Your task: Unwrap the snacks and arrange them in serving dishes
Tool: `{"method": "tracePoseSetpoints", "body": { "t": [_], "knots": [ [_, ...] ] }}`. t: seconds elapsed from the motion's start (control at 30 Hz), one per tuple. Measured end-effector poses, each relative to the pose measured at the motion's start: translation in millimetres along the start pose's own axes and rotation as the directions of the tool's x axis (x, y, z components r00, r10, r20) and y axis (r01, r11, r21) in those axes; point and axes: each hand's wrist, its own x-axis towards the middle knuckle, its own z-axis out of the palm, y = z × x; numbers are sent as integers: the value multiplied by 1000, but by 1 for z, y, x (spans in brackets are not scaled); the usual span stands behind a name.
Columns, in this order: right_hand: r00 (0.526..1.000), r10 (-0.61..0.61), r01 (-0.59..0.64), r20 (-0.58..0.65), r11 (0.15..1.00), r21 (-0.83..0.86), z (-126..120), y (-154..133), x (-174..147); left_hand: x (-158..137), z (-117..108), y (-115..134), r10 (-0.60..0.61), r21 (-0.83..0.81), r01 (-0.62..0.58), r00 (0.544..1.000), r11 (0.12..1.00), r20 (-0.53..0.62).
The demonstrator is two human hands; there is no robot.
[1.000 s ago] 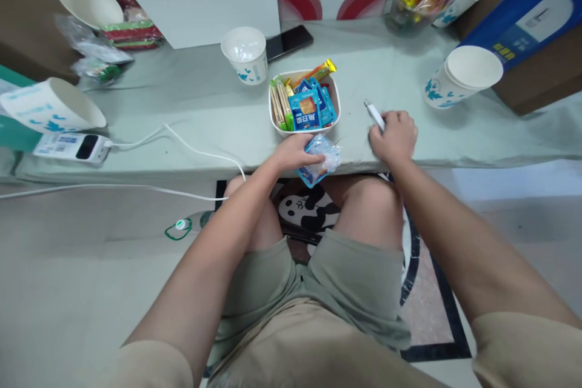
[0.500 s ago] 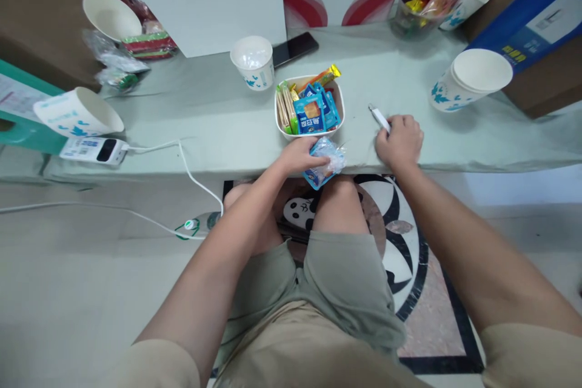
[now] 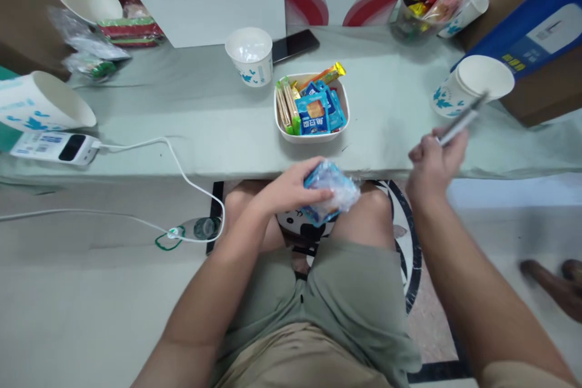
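My left hand [image 3: 300, 191] grips a bundle of blue snack packets [image 3: 330, 188] wrapped in crinkled clear plastic, held over my lap just off the table edge. Raised above the right part of the table edge, my right hand [image 3: 436, 163] is closed around a slim white pen-like tool [image 3: 457, 124]. Its grey end points up and away, blurred by motion, so its exact kind is unclear. Beyond my left hand, a white square bowl [image 3: 309, 138] holds several blue packets [image 3: 313, 114], wrapped biscuit sticks [image 3: 286, 106] and a yellow-orange wrapped snack [image 3: 330, 74].
Behind the bowl stand a paper cup [image 3: 251, 57] and a black phone [image 3: 296, 45]. Stacked paper cups [image 3: 448, 97] are near my right hand. A candy bowl [image 3: 421, 12] sits at the back right. On the left, a white cable [image 3: 131, 147] runs from a white device [image 3: 54, 147] over the edge.
My left hand has drawn the wrapped packets down, away from the bowl. My right hand has lifted off the table and moved right with the white tool, now tilted upward to the right.
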Motion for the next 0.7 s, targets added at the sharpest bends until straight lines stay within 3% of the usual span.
{"method": "tracePoseSetpoints", "body": {
  "t": [0.07, 0.13, 0.2, 0.27, 0.33, 0.4, 0.47, 0.57, 0.63, 0.7],
  "knots": [
    [996, 53, -61, 74, 992, 111, -2, -24, -43, -22, 10, 1, -84, 20, 83, 996, 996, 8],
    [967, 105, -145, 232, 976, 164, 0, -44, -86, -38, 20, -1, -174, 19, 173, 984, 985, 29],
    [823, 212, -372, 527, 902, 218, 6, -56, -117, -46, 25, -6, -234, 39, 232, 971, 972, 51],
    [666, 270, -500, 695, 853, 148, 12, -61, -133, -50, 25, -10, -250, 55, 247, 966, 968, 65],
    [604, 316, -540, 732, 837, 84, 16, -61, -137, -53, 21, -12, -242, 21, 241, 968, 970, 66],
    [613, 357, -596, 705, 794, 116, 19, -60, -136, -56, 17, -15, -231, -103, 235, 972, 967, 52],
    [644, 430, -691, 632, 682, 240, 23, -60, -137, -59, 19, -20, -226, -334, 210, 974, 919, -9],
    [650, 594, -758, 473, 471, 451, 35, -66, -147, -60, 38, -30, -279, -703, 77, 944, 707, -177],
    [639, 648, -757, 413, 435, 489, 44, -69, -156, -57, 57, -36, -336, -797, -18, 901, 604, -275],
    [639, 635, -765, 435, 467, 443, 48, -70, -163, -55, 73, -42, -402, -821, -88, 840, 564, -365]
  ]
}}
